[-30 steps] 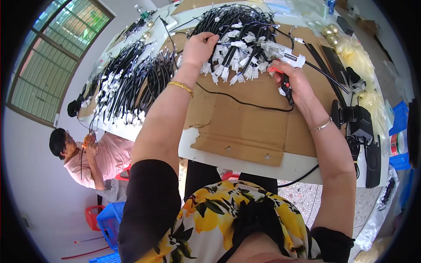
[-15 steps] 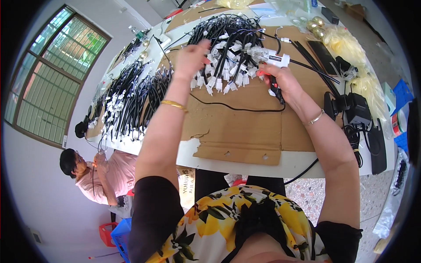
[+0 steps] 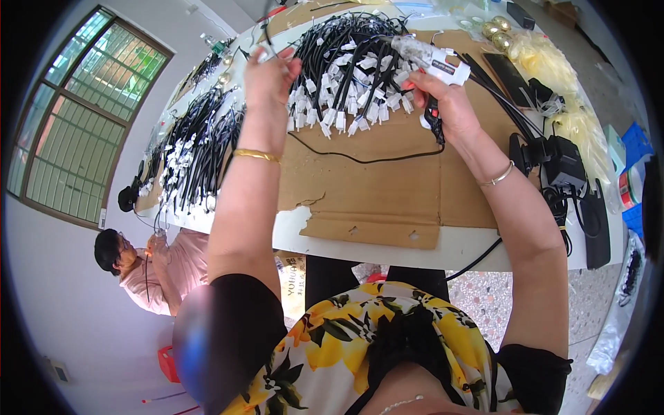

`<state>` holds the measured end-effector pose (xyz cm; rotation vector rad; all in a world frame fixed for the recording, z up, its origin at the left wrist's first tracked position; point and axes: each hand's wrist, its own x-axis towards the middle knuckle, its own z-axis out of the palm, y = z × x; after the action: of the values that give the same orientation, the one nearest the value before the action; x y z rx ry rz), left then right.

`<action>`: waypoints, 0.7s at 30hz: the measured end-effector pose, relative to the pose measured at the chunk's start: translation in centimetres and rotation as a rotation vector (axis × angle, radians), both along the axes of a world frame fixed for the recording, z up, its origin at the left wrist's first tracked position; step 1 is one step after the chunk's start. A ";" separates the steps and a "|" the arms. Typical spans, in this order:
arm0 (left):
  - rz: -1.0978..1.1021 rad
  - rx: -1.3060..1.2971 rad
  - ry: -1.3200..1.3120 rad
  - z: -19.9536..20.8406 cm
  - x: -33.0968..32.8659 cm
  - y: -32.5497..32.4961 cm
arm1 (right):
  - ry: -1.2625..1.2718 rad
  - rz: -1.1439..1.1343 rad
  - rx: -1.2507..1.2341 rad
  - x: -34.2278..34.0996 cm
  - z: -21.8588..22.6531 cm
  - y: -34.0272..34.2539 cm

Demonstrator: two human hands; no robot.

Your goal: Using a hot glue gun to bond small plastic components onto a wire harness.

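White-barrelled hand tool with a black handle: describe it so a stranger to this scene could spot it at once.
Start at the flat brown cardboard sheet, then go up to the heap of black cables with white connectors. At the heap's right side, the person's right hand grips the white-barrelled hand tool. Its thick pistol shape sets it apart from the thin cables.

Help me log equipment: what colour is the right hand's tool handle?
Mostly black; the handle shows best in the head view.
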<state>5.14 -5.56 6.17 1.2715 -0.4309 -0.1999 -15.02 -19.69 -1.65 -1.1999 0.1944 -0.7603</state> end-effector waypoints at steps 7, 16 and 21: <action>-0.194 0.203 0.304 -7.4 -4.6 1.2 | 0.045 0.094 -0.071 -0.3 1.1 2.1; -0.275 0.065 0.308 -6.8 -11.0 2.2 | 0.093 0.187 -0.232 -0.2 1.1 3.6; -0.329 -0.156 0.428 -7.0 -11.2 2.5 | 0.088 0.214 -0.223 -0.3 1.2 4.7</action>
<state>-6.04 -3.03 -0.85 0.9647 -0.2759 -0.6895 -15.31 -14.95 -0.48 -1.4414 0.0528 -0.5514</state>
